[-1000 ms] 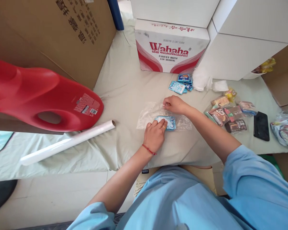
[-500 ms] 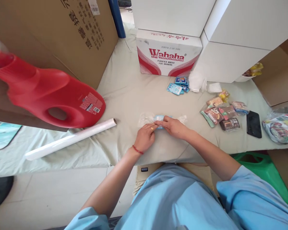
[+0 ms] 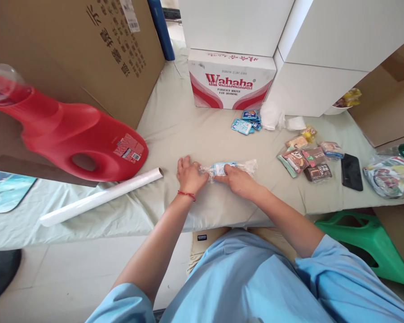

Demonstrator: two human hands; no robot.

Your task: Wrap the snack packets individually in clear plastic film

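Note:
A small blue packet wrapped in clear plastic film point(image 3: 234, 167) lies on the pale green cloth point(image 3: 195, 134) in front of me. My left hand point(image 3: 189, 174) rests at the film's left end, fingers pressed down on the twisted plastic. My right hand point(image 3: 238, 180) presses on the packet's middle from the near side, fingers curled over it. The film's right end sticks out loose past my right hand.
A roll of clear film point(image 3: 101, 196) and a red detergent jug point(image 3: 67, 134) lie to the left. A Wahaha box point(image 3: 230, 80) stands behind. Blue packets point(image 3: 245, 122), snack packets point(image 3: 306, 154), a black phone point(image 3: 351, 172) and a bag point(image 3: 388, 175) lie to the right. A green stool point(image 3: 366, 242) stands below.
The flat sheet of film has been folded and bunched around the blue packet. My left hand moved to the film's left end; my right hand came down onto the packet.

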